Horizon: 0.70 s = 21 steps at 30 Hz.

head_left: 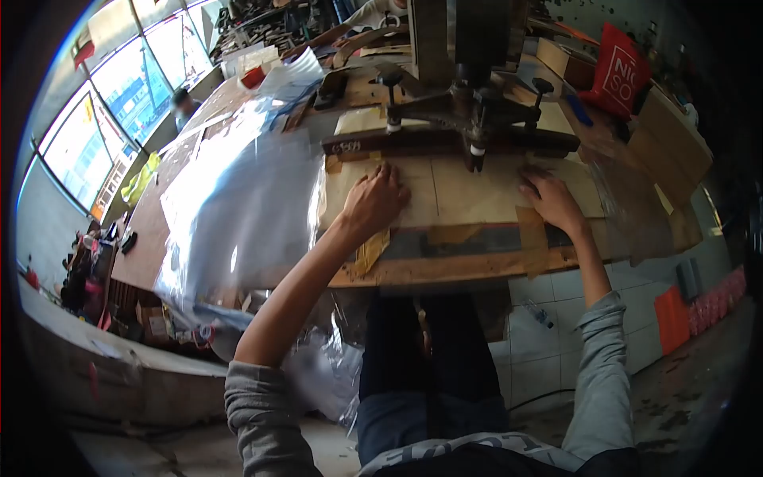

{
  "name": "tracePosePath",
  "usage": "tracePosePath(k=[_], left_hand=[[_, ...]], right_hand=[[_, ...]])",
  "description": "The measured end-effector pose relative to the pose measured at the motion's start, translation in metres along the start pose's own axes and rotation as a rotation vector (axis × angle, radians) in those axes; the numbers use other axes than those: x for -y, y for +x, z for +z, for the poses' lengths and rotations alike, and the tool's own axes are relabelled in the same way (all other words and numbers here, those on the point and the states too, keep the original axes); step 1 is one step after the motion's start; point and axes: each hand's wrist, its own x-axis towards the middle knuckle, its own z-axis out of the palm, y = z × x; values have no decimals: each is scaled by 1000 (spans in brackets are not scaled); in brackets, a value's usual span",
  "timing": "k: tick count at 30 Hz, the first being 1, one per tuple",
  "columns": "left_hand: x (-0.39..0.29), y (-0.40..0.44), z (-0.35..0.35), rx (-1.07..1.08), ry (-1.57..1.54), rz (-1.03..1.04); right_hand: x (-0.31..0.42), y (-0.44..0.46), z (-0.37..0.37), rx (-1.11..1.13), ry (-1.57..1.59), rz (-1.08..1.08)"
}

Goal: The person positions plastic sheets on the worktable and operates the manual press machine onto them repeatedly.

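In the centre of the frame, a pale yellowish sheet point(469, 191) lies flat on the wooden worktable point(477, 273), with a thin dark line running across its middle. The left hand point(377, 197) rests on the left part of this sheet, its fingers loosely spread and slightly bent; it is not closed around anything. The right hand point(552, 199) lies at the right part, palm down, the fingers half extended and also not closed; whether its fingertips press on the sheet, I cannot tell.

Just above both hands, a dark long bar point(445, 142) with pale marks crosses over the sheet, below the press head point(477, 107) at the upper centre. Pieces of brown tape point(532, 238) are at the near edge. To the left of centre, shiny transparent plastic sheets point(246, 199) cover the table. In the upper right are a red bag point(620, 71) with white letters and a cardboard box point(565, 61). At the top of the frame, another person's arm point(330, 36) is visible.
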Motion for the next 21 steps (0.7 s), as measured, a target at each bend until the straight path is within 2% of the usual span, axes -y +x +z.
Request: tracePosePath(k=[1,5,7,10,16,21], left_hand=[[-9,-9,-8,28,-23,-35],[-63,-58,-38,-50,-137,-57],[-87,-88,-36,-165,-117,-18],[-112,-112,-29,-384,-152,-143],[-107,-115,40,-822,132,-192],[-99,-116,68,-953,204,-186]], right_hand=[[6,-8,-2,-2,-27,3],[63,-57,1,-251,5,-40],[91,-81,4,-365,-31,-62],[93,-105,35,-526,-162,-49],[70,-103,73,-861,-271,-156],[65,-106,80,-943,-376,-146]])
